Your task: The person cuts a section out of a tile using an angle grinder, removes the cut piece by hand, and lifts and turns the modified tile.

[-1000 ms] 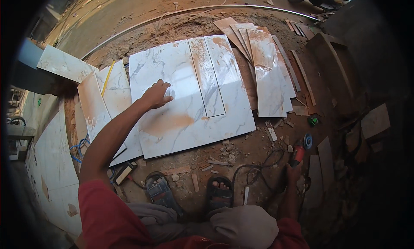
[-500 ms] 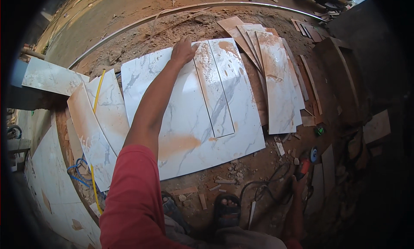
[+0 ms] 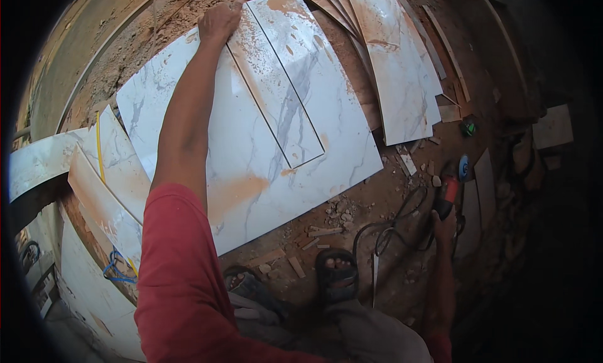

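A large white marble-patterned tile (image 3: 251, 137) lies on the ground before me. On it rests a narrow tile strip (image 3: 286, 105) of the same pattern, dusty with reddish-brown dirt. My left hand (image 3: 218, 22) is at the strip's far end, its fingers curled over the far edge; the fingertips are hidden. Down at my right side, my right hand (image 3: 445, 225) is closed around the rear of a red and black angle grinder (image 3: 448, 192). The grinder's bluish disc (image 3: 463, 167) points away from me, apart from the tile.
Stacked cut tile pieces (image 3: 399, 74) lie to the right, with more pieces (image 3: 103, 181) to the left beside a yellow strap (image 3: 99, 146). A black cord (image 3: 383, 237) loops near my sandalled foot (image 3: 336, 272). Rubble and tile scraps (image 3: 339, 218) litter the dirt. A green object (image 3: 467, 127) sits farther right.
The view has shifted, so the tiles appear higher and farther left. My left hand stays at the strip's far end, and my right hand keeps hold of the grinder.
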A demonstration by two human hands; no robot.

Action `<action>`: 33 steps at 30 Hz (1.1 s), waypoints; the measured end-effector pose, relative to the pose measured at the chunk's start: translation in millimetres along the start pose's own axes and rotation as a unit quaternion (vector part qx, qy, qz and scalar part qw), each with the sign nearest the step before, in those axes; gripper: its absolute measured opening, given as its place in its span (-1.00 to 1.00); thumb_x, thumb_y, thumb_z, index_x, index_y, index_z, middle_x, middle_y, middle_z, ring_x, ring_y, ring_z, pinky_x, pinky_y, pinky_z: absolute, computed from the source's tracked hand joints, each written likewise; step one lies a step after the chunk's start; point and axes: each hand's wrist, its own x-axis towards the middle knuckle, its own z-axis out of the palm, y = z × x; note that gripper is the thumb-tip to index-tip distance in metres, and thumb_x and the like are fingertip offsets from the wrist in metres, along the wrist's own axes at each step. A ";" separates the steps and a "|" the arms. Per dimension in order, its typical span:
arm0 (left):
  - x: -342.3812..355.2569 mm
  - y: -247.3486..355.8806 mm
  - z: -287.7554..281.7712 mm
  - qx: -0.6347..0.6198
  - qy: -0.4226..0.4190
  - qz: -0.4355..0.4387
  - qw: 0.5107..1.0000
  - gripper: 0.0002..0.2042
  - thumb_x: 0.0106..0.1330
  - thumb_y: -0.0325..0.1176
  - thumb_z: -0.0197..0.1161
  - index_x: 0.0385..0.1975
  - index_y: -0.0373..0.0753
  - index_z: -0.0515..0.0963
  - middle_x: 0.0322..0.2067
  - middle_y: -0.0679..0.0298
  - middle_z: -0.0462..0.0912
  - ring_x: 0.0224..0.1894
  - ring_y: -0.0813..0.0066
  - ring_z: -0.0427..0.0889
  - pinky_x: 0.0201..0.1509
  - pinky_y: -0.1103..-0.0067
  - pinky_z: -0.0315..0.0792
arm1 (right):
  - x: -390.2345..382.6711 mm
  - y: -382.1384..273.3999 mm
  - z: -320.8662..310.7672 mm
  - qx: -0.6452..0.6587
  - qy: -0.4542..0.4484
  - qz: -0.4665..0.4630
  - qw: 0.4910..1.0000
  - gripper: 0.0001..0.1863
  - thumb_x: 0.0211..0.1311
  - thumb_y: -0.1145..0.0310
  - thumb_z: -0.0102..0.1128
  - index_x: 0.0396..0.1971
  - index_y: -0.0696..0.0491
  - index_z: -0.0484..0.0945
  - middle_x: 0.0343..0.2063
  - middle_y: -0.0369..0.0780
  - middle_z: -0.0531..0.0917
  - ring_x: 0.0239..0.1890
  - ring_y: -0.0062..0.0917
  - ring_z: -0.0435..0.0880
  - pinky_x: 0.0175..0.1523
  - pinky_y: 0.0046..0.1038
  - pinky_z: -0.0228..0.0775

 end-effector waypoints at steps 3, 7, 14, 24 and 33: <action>-0.9 0.5 2.5 0.023 0.022 -0.013 0.999 -0.30 0.43 0.26 -0.20 -0.13 -0.29 0.67 -0.13 -0.13 0.69 0.01 -0.03 0.66 0.18 0.16 0.41 | 2.8 0.8 5.4 0.030 -0.022 0.019 0.999 -0.10 0.09 0.16 0.42 0.37 0.13 0.16 0.13 0.11 0.46 0.18 -0.01 0.48 0.25 -0.12 0.30; -1.8 7.2 5.3 0.018 0.002 -0.033 0.999 -0.29 0.43 0.28 -0.24 -0.12 -0.27 0.67 -0.09 -0.15 0.67 0.05 -0.07 0.62 0.18 0.13 0.41 | 3.0 14.4 14.4 0.010 0.001 0.007 1.000 0.02 0.08 0.18 0.43 0.44 0.18 0.01 0.25 0.16 0.36 0.30 0.00 0.37 0.36 -0.16 0.21; 1.0 3.3 -4.1 -0.059 0.037 -0.059 0.996 -0.26 0.30 0.36 -0.02 -0.20 -0.36 0.64 -0.16 -0.15 0.67 -0.06 -0.02 0.66 0.06 0.23 0.47 | 7.2 16.3 24.4 0.062 -0.019 0.011 0.998 0.05 0.12 0.20 0.42 0.46 0.20 -0.09 0.31 0.18 0.28 0.36 0.00 0.30 0.41 -0.17 0.14; 9.6 -12.0 -7.9 -0.201 0.091 -0.072 0.973 -0.26 0.31 0.33 -0.01 -0.19 -0.41 0.65 -0.15 -0.23 0.67 -0.02 -0.13 0.64 0.11 0.24 0.46 | 14.2 23.9 31.5 0.043 -0.013 0.017 0.999 0.05 0.09 0.16 0.41 0.45 0.21 -0.05 0.33 0.16 0.27 0.37 0.01 0.27 0.41 -0.17 0.13; -4.9 46.4 -84.9 -0.288 0.197 0.028 0.937 -0.26 0.32 0.33 0.06 -0.58 -0.41 0.57 -0.60 0.04 0.58 -0.44 0.21 0.58 -0.34 0.26 0.39 | 11.9 18.6 4.4 0.043 -0.047 0.045 0.997 0.03 0.07 0.05 0.39 0.43 0.18 0.04 0.25 0.13 0.40 0.30 -0.01 0.39 0.35 -0.14 0.21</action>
